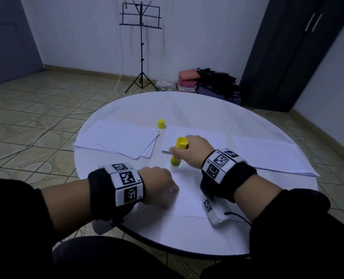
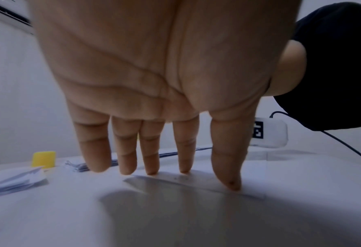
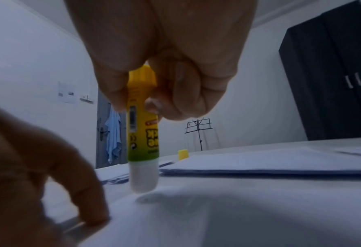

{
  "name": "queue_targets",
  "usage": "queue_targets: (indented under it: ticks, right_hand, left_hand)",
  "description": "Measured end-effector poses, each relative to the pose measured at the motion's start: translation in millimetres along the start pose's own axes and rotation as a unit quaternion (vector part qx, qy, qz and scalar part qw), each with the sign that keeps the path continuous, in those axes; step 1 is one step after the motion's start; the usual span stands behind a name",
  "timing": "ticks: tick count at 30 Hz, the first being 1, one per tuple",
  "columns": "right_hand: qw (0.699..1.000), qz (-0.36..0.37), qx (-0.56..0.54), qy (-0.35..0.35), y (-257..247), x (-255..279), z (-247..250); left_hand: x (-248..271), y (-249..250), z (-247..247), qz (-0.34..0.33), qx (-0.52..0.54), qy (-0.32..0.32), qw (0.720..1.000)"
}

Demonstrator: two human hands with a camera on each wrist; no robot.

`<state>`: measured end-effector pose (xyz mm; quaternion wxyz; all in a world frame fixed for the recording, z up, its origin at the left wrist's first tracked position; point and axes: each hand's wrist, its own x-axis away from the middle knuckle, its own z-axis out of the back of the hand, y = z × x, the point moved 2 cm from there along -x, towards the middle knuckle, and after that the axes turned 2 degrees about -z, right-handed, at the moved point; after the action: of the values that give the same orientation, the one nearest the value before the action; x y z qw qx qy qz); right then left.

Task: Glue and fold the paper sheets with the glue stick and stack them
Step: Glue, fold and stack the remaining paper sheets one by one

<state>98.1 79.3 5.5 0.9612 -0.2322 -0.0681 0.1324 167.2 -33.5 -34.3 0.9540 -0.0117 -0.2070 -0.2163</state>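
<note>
My right hand [image 1: 195, 151] grips the glue stick [image 1: 178, 154] around its upper half, thumb on one side and fingers curled on the other, holding it nearly upright with the white glue end pointing down. That tip sits right at the far edge of the paper sheet [image 1: 189, 198] lying in front of me; in the right wrist view it seems to hover just above the paper, though I cannot tell for sure whether it touches. My left hand [image 1: 159, 186] is spread flat and wide, its straight fingertips [image 2: 152, 170] pressing down on the sheet's left edge. The yellow cap [image 1: 161, 123] stands alone farther out on the round white table [image 1: 187, 234], between a loose pile of sheets [image 1: 118, 139] to my left and a second stack [image 1: 193, 137] behind the glue stick. Another spread of paper [image 1: 271, 156] lies off to my right
</note>
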Motion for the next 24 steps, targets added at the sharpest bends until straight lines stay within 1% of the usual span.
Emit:
queue_targets:
  ticks: [3,6,9,13,18,21,24]
  right_hand:
    - [1.000,-0.003,0.014,-0.013,0,-4,-8]
    - [0.999,-0.018,0.038,-0.005,12,-1,1]
    - [0.997,-0.053,0.050,0.008,39,6,20]
    - [0.992,-0.114,0.033,0.032,81,21,44]
    - [0.984,-0.161,0.054,0.055,103,34,59]
    - [0.986,-0.142,0.038,0.076,93,35,56]
    - [0.996,-0.061,-0.012,0.061,58,36,45]
  left_hand:
    - [-3,-2,-1,0.001,-0.004,0.001,1.000]
    - [-5,-3,-1,0.009,0.000,0.002,1.000]
    - [-8,-4,2,0.010,0.005,0.004,1.000]
    - [-12,-5,7,0.017,-0.023,-0.003,1.000]
    - [-16,-9,9,0.031,-0.024,0.005,0.999]
    - [-15,-12,10,0.054,0.003,-0.009,0.998]
    - [-15,-23,6,0.090,0.030,-0.022,0.995]
